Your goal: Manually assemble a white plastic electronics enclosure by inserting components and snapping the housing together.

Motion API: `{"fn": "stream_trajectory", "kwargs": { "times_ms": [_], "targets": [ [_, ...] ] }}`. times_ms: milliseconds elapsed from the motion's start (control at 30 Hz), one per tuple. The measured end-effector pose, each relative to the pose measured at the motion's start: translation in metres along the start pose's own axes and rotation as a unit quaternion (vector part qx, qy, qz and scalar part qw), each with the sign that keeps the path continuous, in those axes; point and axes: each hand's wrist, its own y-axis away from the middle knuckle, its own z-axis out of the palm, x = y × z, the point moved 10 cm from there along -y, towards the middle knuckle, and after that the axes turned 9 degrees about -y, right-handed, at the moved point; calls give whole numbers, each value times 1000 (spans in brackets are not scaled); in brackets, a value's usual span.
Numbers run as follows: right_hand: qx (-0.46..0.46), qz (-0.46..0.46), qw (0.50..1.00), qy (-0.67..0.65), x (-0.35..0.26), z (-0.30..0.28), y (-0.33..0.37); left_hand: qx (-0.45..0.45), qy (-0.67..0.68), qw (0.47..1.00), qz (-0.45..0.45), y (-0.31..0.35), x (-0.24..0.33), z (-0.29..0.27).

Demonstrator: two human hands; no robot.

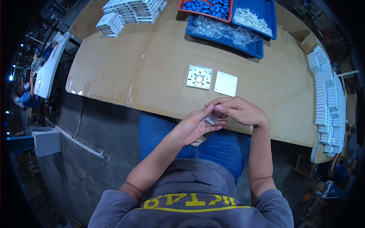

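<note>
Between my two hands, just off the table's near edge, is a small clear plastic bag (211, 119) with small pale pieces inside. My left hand (192, 125) is palm up under it, thumb and forefinger pinching its top. My right hand (243, 110) grips the same bag from the right with thumb and fingers. Beyond my hands on the table lie a square white tray-like part (199, 77) with dark clips and slots inside, and a flat white square cover (226, 83) with small corner holes to its right.
The cardboard-covered table (167, 57) carries a red tray (230, 18) of blue pieces, a blue tray (274, 22) of white pieces and a blue tray (258, 52) of clear bags. White stacked units (133, 11) stand far left, more stacks (329, 98) at right. Other people work at both sides.
</note>
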Motion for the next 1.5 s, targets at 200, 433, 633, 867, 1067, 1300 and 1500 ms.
{"fn": "stream_trajectory", "kwargs": {
  "times_ms": [200, 433, 633, 867, 1067, 1300, 1500],
  "targets": [
    [0, 13, 1000, 16, 9, 6, -6, 6, -37, 999, 4, -2, 1, -4],
    [11, -12, 1000, 19, 7, 1, -10, 15, -33, 999, 8, -3, 3, -8],
    [16, 39, 999, 20, 12, 1, -10, 11, -17, 1000, 9, -6, 2, -8],
    [-24, 33, 999, 12, 8, 12, -12, 37, -53, 998, 16, -2, 5, -14],
    [-19, 5, 1000, 10, 8, -15, -9, 33, -81, 996, 15, -4, 9, -9],
    [230, -85, 966, 75, -23, -183, -15, 2, -83, 996, 22, -6, 12, -8],
    [464, -117, 847, 230, -37, -369, -25, 12, -101, 995, 9, -5, 6, -9]
  ]
}}
